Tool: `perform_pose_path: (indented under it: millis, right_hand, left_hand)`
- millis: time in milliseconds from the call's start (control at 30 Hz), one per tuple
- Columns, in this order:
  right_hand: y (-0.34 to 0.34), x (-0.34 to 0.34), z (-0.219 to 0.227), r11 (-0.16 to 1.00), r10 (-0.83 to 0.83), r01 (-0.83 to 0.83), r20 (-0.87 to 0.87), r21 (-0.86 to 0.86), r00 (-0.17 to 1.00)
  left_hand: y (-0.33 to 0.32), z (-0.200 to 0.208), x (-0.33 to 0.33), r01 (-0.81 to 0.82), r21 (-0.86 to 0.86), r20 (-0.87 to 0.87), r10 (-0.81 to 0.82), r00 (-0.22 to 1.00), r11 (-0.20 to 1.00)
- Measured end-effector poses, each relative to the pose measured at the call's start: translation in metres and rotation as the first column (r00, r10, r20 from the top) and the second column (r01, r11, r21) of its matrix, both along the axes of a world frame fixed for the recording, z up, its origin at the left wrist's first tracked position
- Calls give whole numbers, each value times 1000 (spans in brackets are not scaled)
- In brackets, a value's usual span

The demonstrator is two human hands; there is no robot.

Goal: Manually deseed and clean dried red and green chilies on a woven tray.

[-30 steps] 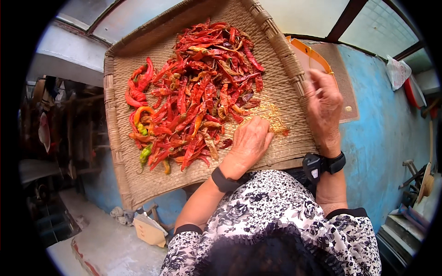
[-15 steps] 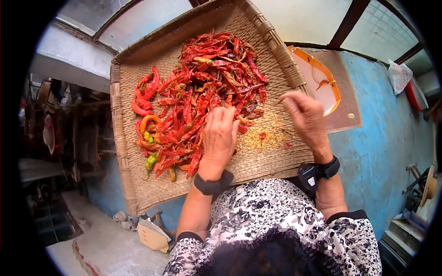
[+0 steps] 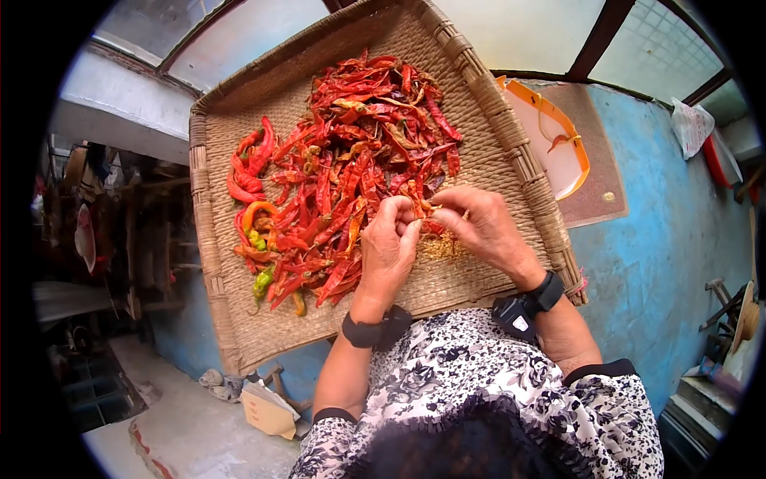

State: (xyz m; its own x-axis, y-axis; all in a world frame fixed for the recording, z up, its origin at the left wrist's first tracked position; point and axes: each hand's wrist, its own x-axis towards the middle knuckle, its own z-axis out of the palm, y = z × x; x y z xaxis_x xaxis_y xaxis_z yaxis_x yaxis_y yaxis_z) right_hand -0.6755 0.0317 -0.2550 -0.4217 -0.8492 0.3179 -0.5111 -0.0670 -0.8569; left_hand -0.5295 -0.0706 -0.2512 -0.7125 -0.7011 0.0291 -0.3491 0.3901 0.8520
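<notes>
We see a blue floor (image 3: 638,239) below a large woven tray (image 3: 488,128); across the tray's middle and up toward its far edge we find the pile of dried red chilies (image 3: 343,180), and out past the right edge a brown mat (image 3: 598,156) and an orange-rimmed pan (image 3: 550,164). We see the left hand (image 3: 389,254) and the right hand (image 3: 496,233) brought close together, over the tray toward its near right corner; by the left edge we notice curved glossy red peppers (image 3: 254,164), beside the right hand a patch of pale seeds (image 3: 440,249), and toward the near left corner a green pepper (image 3: 262,282); smallest, between the hands, we make out one dried chili (image 3: 415,210), the left thumb and fingers closed on it, while we cannot tell whether the bunched right fingertips grip it too
</notes>
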Motion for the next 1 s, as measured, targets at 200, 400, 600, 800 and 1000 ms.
perform_pose_path:
  millis: [200, 400, 600, 800, 1000]
  right_hand:
    - [-1, 15, -6, 974, 153, -174, 141, 146, 978]
    - [12, -28, 12, 992, -54, 122, 731, -39, 680]
    - [18, -43, 15, 900, 109, 416, 991, -132, 80]
    - [-1, 0, -16, 987, -41, -34, 459, 155, 888]
    - [-15, 29, -26, 967, -36, 90, -224, 238, 974]
  left_hand:
    - [8, -6, 5, 2, 367, -345, 134, 929, 930]
    - [-6, -9, 0, -70, -47, -9, 70, 998, 996]
    - [-6, -19, -12, 74, -427, 163, -4, 987, 901]
    - [-11, -22, -7, 29, -212, 115, -4, 993, 977]
    - [-4, -19, 1, 18, -137, -7, -19, 1000, 990]
